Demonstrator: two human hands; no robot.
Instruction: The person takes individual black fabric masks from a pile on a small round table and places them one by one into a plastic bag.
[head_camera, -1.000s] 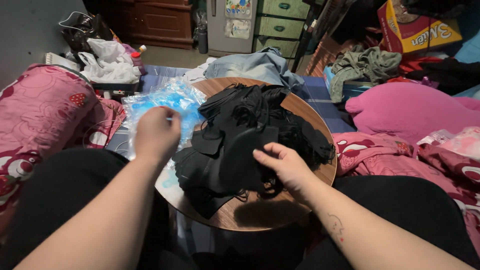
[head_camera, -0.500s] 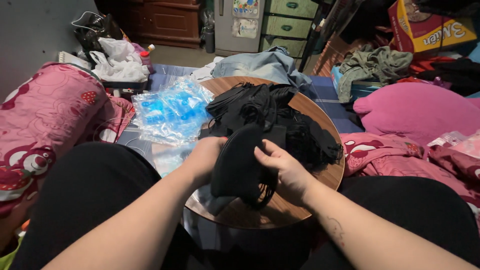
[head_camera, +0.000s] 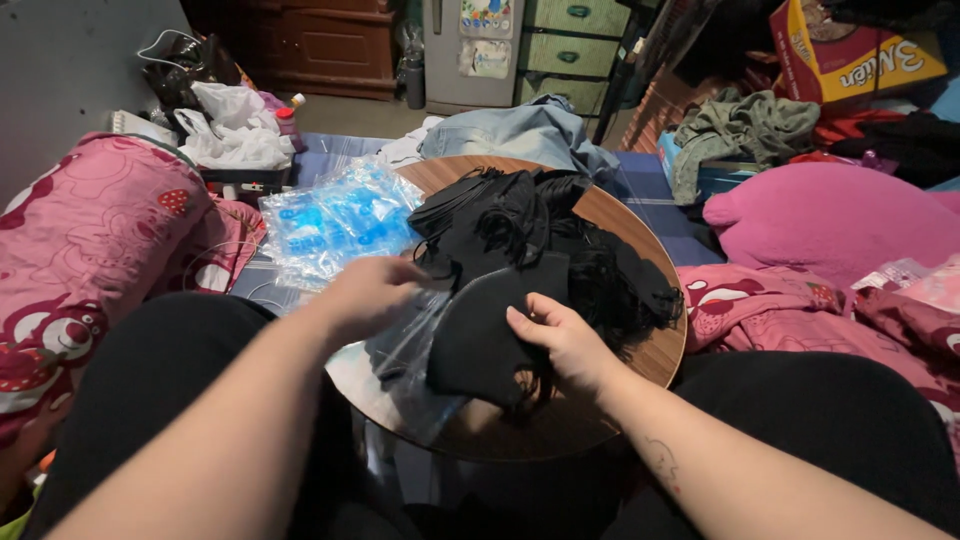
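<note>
We note the right hand (head_camera: 565, 340) pinching a black face mask (head_camera: 487, 335), long axis toward the clear plastic bag (head_camera: 415, 350) just left of it on the table (head_camera: 640, 365), its mouth gripped by the left hand (head_camera: 370, 295).

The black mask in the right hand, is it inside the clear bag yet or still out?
Partly in. The black mask has its lower left edge behind the clear bag, while the right hand holds the rest outside.

Your left hand (head_camera: 368, 292) reaches forward, fingers pinched together. Your right hand (head_camera: 562, 340) lies knuckles up, fingers curled in a grip, both forearms bare.
</note>
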